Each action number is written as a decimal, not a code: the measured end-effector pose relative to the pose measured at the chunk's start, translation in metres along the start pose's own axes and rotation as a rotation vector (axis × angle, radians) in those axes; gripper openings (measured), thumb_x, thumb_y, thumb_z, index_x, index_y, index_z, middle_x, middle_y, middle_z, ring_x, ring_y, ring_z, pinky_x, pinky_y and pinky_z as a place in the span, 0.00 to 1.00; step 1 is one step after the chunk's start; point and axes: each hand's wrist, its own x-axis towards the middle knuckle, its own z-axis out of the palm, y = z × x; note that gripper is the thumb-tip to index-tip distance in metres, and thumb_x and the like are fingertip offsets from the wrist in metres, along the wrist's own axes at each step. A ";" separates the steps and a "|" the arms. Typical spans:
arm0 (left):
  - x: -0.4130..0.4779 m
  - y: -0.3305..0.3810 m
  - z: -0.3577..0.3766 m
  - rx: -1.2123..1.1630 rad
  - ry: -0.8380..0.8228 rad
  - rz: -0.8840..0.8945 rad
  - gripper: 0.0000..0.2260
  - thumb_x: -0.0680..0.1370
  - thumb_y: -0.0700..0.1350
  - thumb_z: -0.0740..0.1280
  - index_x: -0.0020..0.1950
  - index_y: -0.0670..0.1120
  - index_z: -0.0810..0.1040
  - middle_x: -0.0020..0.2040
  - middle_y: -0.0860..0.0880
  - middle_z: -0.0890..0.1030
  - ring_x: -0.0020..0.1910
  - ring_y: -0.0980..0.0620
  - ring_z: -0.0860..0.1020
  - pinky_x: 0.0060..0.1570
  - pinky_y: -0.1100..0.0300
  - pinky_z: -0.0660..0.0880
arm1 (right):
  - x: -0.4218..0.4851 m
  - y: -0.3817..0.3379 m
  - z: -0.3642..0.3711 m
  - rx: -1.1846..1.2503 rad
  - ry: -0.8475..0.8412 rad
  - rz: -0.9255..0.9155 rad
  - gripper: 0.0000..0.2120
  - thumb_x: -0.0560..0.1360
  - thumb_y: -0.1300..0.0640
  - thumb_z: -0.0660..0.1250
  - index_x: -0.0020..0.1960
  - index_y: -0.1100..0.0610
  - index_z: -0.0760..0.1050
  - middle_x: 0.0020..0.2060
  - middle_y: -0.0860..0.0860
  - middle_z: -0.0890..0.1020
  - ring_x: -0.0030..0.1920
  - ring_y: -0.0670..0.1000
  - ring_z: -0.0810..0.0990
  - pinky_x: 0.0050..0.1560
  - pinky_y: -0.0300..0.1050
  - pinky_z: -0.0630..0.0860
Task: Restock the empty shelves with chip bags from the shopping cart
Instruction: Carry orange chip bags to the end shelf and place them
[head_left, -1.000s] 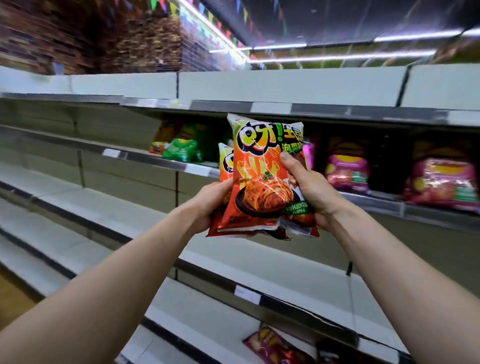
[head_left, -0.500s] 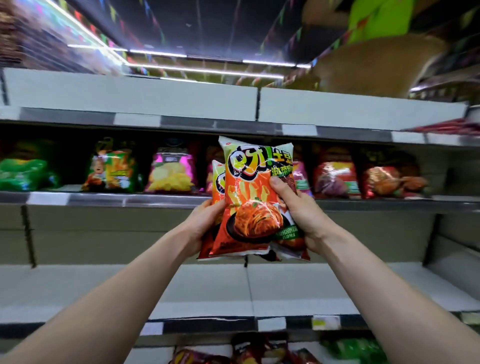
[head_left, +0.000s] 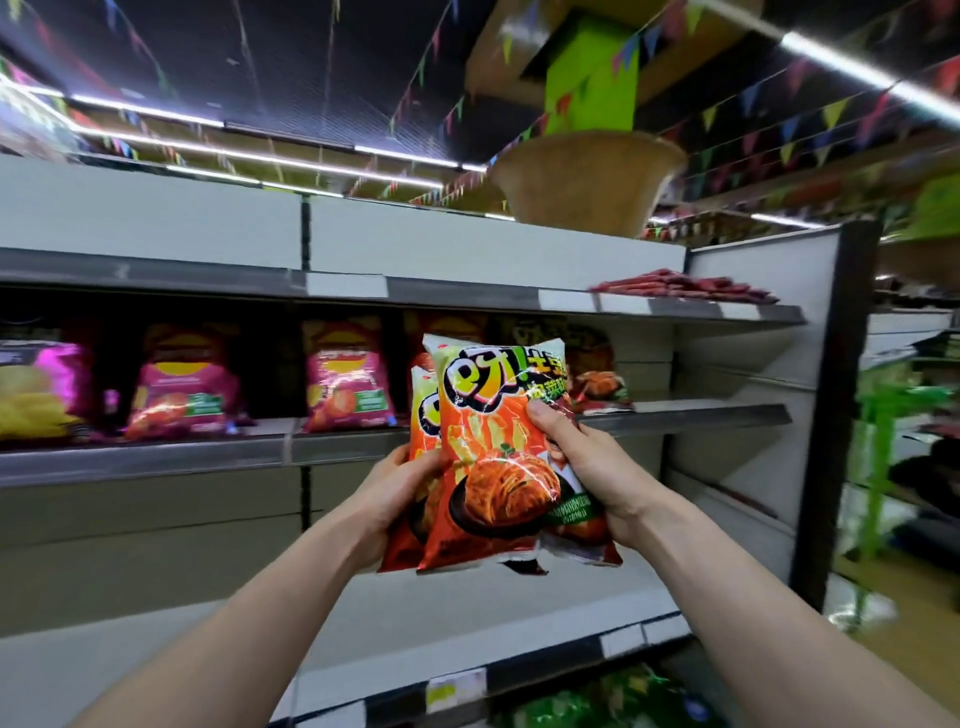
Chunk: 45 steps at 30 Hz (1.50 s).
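In front of the middle shelf (head_left: 156, 460), two hands grasp a fanned stack of chip bags (head_left: 488, 457): the left hand (head_left: 402, 486) curls round its edge and the right hand (head_left: 592, 467) clamps its thumb across the front. I count three bags, perhaps more. If either grip slackens, the rear bags could slide out. On that shelf stand at least three pink bags (head_left: 348, 384).

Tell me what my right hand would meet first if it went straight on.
Probably the shelved orange chip bag on the middle shelf, just behind the held chip bags your right hand grips; depth is unclear.
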 end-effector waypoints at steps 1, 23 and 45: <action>0.006 -0.004 0.016 -0.008 -0.004 -0.006 0.22 0.75 0.48 0.71 0.66 0.45 0.72 0.50 0.43 0.85 0.48 0.43 0.84 0.47 0.49 0.79 | 0.000 -0.002 -0.016 -0.009 0.005 0.002 0.28 0.64 0.44 0.72 0.58 0.60 0.78 0.47 0.57 0.86 0.45 0.56 0.86 0.45 0.48 0.83; 0.115 -0.031 0.187 0.072 -0.061 -0.010 0.51 0.53 0.58 0.82 0.72 0.49 0.66 0.55 0.44 0.83 0.48 0.44 0.84 0.50 0.47 0.80 | 0.037 -0.014 -0.205 -0.057 0.124 0.048 0.21 0.74 0.46 0.68 0.56 0.62 0.80 0.47 0.60 0.86 0.45 0.59 0.86 0.41 0.48 0.83; 0.263 0.009 0.244 0.210 0.058 0.092 0.40 0.73 0.57 0.73 0.78 0.50 0.56 0.68 0.43 0.73 0.62 0.43 0.75 0.61 0.47 0.73 | 0.156 -0.048 -0.304 -0.149 0.196 0.109 0.30 0.63 0.41 0.72 0.56 0.62 0.81 0.48 0.62 0.85 0.50 0.63 0.84 0.59 0.57 0.77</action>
